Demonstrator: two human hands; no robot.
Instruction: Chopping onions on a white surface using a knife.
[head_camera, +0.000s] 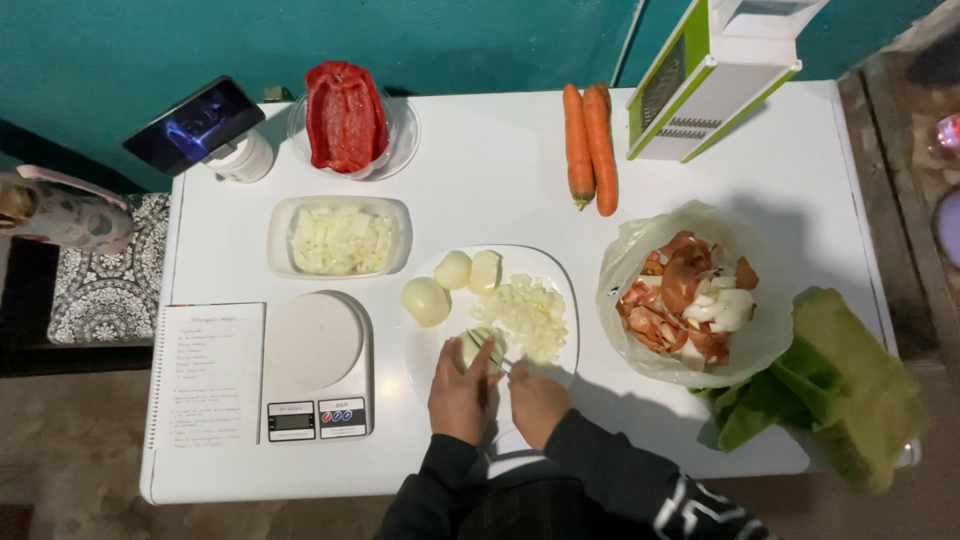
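My left hand (460, 395) has its fingers curled round an onion half (478, 348) at the board's (560, 290) six o'clock. My right hand (535, 400) sits closed beside it; I cannot tell what it grips. Chopped onion (530, 315) lies beyond, carrots (590, 145) at twelve o'clock.

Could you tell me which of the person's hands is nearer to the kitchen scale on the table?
The left. The left hand rests on an onion half just right of the kitchen scale. The right hand lies farther right, beyond the left hand.
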